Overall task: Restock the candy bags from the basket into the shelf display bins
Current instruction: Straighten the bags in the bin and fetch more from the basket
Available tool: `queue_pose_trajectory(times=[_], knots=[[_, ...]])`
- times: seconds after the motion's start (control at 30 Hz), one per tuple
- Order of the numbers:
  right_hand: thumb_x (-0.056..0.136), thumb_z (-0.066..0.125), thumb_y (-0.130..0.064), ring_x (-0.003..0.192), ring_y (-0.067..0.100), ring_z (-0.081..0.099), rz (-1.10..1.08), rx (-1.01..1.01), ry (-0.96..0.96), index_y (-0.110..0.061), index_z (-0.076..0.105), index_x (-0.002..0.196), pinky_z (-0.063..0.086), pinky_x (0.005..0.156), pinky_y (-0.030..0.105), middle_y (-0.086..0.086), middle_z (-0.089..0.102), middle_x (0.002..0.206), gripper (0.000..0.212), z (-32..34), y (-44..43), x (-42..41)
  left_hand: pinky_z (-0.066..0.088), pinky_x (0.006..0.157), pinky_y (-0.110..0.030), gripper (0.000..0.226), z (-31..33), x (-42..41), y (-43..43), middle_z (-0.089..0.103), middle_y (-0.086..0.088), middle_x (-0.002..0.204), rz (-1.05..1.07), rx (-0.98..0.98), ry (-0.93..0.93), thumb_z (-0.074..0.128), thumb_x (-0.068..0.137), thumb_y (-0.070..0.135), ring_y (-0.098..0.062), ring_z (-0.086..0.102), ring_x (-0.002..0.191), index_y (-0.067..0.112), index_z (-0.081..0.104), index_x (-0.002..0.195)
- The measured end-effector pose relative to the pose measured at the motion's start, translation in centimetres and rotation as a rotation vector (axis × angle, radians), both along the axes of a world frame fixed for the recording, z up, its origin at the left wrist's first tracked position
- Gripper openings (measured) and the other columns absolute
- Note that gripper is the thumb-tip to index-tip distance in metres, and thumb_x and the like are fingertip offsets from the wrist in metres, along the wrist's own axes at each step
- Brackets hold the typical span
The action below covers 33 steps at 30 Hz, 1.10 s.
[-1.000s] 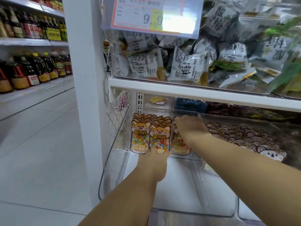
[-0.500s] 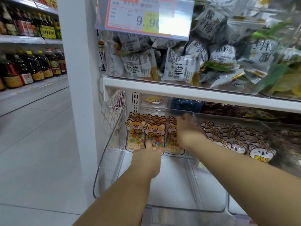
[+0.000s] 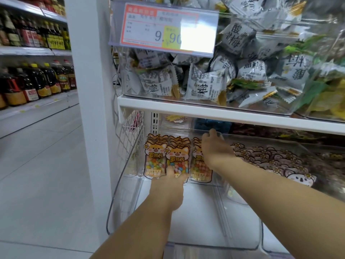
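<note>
The left hand lies with its fingers flat against the foot of the middle row of candy bags, pressing and gripping nothing. The bags stand upright in three rows at the back of the clear bin, just beyond both hands. The right hand rests on the row beside it and reaches over the tops; its fingertips are hidden, so I cannot tell whether it pinches a bag.

The step looks like squaring the rows. It probably goes best if both hands push back together, low and high, so that no bag tips forward. The basket is out of view.

Far left of the hands, the oil bottles carry labels too small to read. Above the hands, the price tag shows 9.90. The fox bags read 罗班长. The plum packets overhead read 酸梅 and 甜梅. Right of the right hand lie koala bags.
</note>
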State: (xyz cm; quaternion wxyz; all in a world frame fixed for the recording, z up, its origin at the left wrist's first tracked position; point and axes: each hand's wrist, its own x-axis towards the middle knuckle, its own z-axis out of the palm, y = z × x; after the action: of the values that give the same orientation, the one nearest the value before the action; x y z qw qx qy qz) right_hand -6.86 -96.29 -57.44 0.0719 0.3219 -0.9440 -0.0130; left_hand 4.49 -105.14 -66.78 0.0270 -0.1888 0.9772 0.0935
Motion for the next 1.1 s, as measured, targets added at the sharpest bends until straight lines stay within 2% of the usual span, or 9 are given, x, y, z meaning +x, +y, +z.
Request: queue_pose_trajectory(times=[0.17,0.4,0.53,0.63,0.8,0.87,0.9,1.0,1.1], knots=[[0.094,0.035,0.007,0.119,0.037,0.052,0.018,0.062,0.004,-0.002,0.048,0.131,0.046,0.088,0.037,0.020,0.049,0.134,0.040,1.3,0.0,0.5,0.042,0.102,-0.045,0.064,-0.3,0.0,-0.2,0.025,-0.012,0.145,-0.007,0.000,0.008,0.053,0.096,0.022,-0.034,0.050,0.119,0.036,0.026,0.152],[0.088,0.045,0.011,0.103,0.032,0.057,0.079,0.119,0.115,-0.004,0.050,0.122,0.040,0.071,0.036,0.014,0.053,0.107,0.037,4.0,1.4,1.6,0.042,0.103,-0.046,0.063,-0.3,-0.3,-0.2,0.023,-0.012,0.146,-0.001,-0.006,0.000,0.055,0.095,0.023,-0.035,0.049,0.121,0.035,0.027,0.151],[0.089,0.044,0.011,0.112,0.035,0.057,0.081,0.196,0.129,-0.001,0.050,0.126,0.041,0.073,0.035,0.017,0.055,0.122,0.039,4.1,1.3,2.1,0.043,0.102,-0.046,0.061,-0.2,-0.2,-0.1,0.024,-0.012,0.145,0.002,-0.002,0.002,0.055,0.095,0.022,-0.035,0.051,0.119,0.033,0.029,0.149],[0.092,0.043,0.009,0.112,0.034,0.058,0.078,0.241,0.116,-0.001,0.053,0.128,0.040,0.074,0.034,0.016,0.058,0.121,0.039,3.5,0.9,2.2,0.043,0.103,-0.046,0.055,-0.1,-0.1,-0.1,0.025,-0.013,0.146,0.008,0.014,0.013,0.055,0.095,0.018,-0.034,0.050,0.120,0.028,0.035,0.145],[0.087,0.047,0.010,0.086,0.026,0.051,0.094,0.064,0.085,-0.005,0.055,0.112,0.040,0.069,0.032,0.006,0.044,0.087,0.030,2.9,0.8,2.0,0.041,0.105,-0.047,0.054,-0.2,-0.1,-0.1,0.024,-0.013,0.147,0.016,0.029,0.015,0.054,0.095,0.017,-0.034,0.049,0.122,0.028,0.036,0.144],[0.095,0.040,-0.001,0.080,0.021,0.049,0.100,0.012,0.003,-0.007,0.049,0.094,0.035,0.064,0.026,0.002,0.040,0.080,0.012,2.6,0.8,1.7,0.040,0.106,-0.048,0.055,-0.2,-0.1,-0.1,0.023,-0.013,0.147,0.015,0.031,0.011,0.054,0.095,0.017,-0.035,0.048,0.123,0.028,0.035,0.144],[0.098,0.035,-0.006,0.076,0.018,0.046,0.100,0.013,-0.014,-0.009,0.047,0.087,0.032,0.059,0.025,0.002,0.040,0.078,0.016,2.5,0.8,1.6,0.040,0.106,-0.048,0.055,-0.2,-0.1,-0.2,0.023,-0.013,0.147,0.015,0.033,0.010,0.054,0.095,0.016,-0.035,0.048,0.123,0.029,0.035,0.145],[0.100,0.031,-0.005,0.085,0.021,0.047,0.127,-0.082,-0.039,-0.010,0.045,0.095,0.036,0.066,0.025,0.004,0.046,0.091,0.016,2.1,0.7,1.5,0.040,0.107,-0.048,0.056,-0.2,-0.2,-0.1,0.023,-0.014,0.148,0.014,0.037,0.005,0.054,0.095,0.017,-0.034,0.047,0.124,0.030,0.034,0.146],[0.102,0.035,-0.011,0.096,0.027,0.058,0.101,-0.033,0.020,-0.007,0.058,0.109,0.041,0.074,0.030,0.010,0.059,0.106,0.024,1.6,0.4,1.1,0.041,0.105,-0.048,0.055,-0.2,-0.1,-0.1,0.025,-0.012,0.145,0.013,0.044,0.019,0.054,0.095,0.016,-0.034,0.049,0.122,0.030,0.035,0.145]])
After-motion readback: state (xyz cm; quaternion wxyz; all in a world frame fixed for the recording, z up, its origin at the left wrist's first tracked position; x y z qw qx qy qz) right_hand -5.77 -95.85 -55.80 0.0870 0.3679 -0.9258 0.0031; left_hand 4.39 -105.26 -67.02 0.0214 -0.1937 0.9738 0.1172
